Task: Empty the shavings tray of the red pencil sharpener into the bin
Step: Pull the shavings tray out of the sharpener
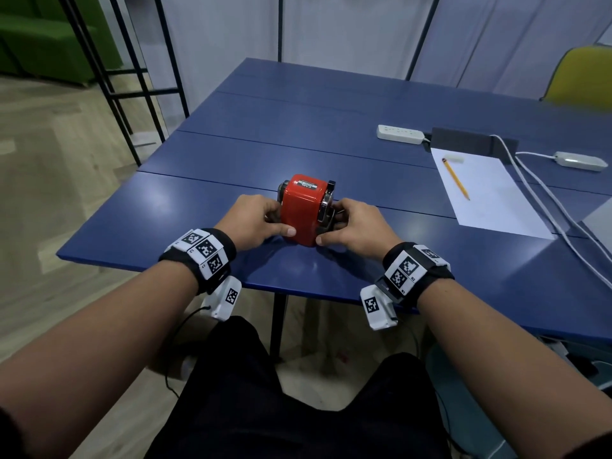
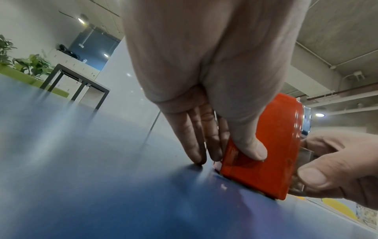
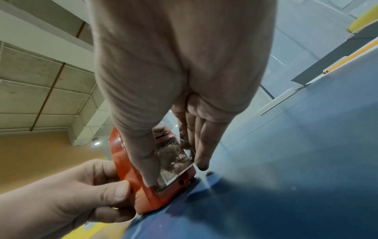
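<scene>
The red pencil sharpener (image 1: 302, 210) stands on the blue table (image 1: 205, 207) near its front edge. My left hand (image 1: 281, 221) grips its left side, with the thumb on the near face and the fingers behind. In the left wrist view that thumb presses the sharpener (image 2: 263, 145) low down. My right hand (image 1: 331, 223) pinches the clear shavings tray (image 3: 175, 160) at the sharpener's right end, thumb on the near side and fingers on the far side. Brown shavings show through the tray. The tray (image 2: 305, 153) sticks out slightly from the red body. No bin is clearly in view.
To the right lie a white sheet of paper (image 1: 490, 193) with a yellow pencil (image 1: 456, 178), a white power strip (image 1: 400, 132) and white cables (image 1: 543, 193). A yellow chair (image 1: 583, 74) stands at the far right. A teal shape (image 1: 463, 409) sits on the floor under the table.
</scene>
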A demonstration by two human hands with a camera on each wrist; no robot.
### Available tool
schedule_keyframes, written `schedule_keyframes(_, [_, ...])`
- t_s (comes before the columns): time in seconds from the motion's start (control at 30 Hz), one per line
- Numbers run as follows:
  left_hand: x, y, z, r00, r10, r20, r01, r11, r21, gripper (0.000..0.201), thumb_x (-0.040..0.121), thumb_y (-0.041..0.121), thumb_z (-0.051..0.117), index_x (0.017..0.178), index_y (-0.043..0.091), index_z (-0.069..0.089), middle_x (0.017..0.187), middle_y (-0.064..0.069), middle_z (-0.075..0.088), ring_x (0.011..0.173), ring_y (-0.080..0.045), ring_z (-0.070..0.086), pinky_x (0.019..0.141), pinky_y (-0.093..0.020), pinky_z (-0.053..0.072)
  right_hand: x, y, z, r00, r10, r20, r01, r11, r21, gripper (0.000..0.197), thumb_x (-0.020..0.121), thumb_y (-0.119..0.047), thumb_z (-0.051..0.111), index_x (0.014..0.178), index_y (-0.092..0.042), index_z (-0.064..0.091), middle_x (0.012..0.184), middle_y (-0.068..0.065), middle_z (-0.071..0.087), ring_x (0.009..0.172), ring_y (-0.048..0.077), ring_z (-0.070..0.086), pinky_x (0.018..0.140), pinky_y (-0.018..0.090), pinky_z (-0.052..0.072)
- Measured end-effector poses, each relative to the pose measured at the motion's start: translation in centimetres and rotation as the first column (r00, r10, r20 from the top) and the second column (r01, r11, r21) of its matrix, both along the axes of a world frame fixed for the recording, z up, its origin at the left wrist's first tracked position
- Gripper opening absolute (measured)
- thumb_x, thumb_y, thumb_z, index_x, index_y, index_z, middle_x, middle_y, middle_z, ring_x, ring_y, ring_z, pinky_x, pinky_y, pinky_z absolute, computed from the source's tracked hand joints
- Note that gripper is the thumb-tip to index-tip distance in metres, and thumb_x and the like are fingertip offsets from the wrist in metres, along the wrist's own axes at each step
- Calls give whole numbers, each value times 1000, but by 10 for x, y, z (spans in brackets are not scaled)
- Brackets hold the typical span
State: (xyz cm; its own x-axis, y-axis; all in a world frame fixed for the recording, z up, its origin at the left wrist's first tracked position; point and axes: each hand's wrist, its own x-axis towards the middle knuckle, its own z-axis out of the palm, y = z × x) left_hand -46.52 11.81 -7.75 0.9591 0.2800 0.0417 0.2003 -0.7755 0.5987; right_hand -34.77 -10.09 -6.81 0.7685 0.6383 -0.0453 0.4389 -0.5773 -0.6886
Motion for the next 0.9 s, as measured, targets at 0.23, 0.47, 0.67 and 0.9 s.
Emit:
schedule_keyframes(0.23, [-7,-2,12,997,11,-76,-6,997,72,29,81,46,87,94,21,81,82,7,80,80,-7,73,79,-28,57,-7,-3,-1,998,-1,56,3,999,-35,69,59,-46,98,116,-19,70,106,-4,78,98,17,76,93,41,63])
schedule_keyframes(0.47, [-10,-23,60,998,69,-2,-66,961,270,94,62,70,87,135,25,46,126,-3,58,106,-25,64,88,-41,54,-18,-1,-2,992,1,129,-5,1000,30,71,76,-41,95,135,-17,65,105,-11,66,91,6,62,80,19,45])
schedule_keyframes(0.67, [8,-35,57,985,-145,-89,166,933,318,110,72,62,85,163,43,27,163,-10,34,143,-34,49,115,-45,45,-18,3,1,989,3,150,-3,1000,-3,62,74,-42,95,125,-18,70,100,-6,71,94,15,66,70,19,45])
schedule_keyframes(0.9, [9,-42,65,987,-120,-104,151,914,377,94,72,60,84,152,44,38,146,-2,46,120,-32,63,98,-51,55,-17,1,2,991,-23,132,25,1000,-12,66,72,-39,96,127,-16,67,103,-6,69,94,13,64,66,10,41])
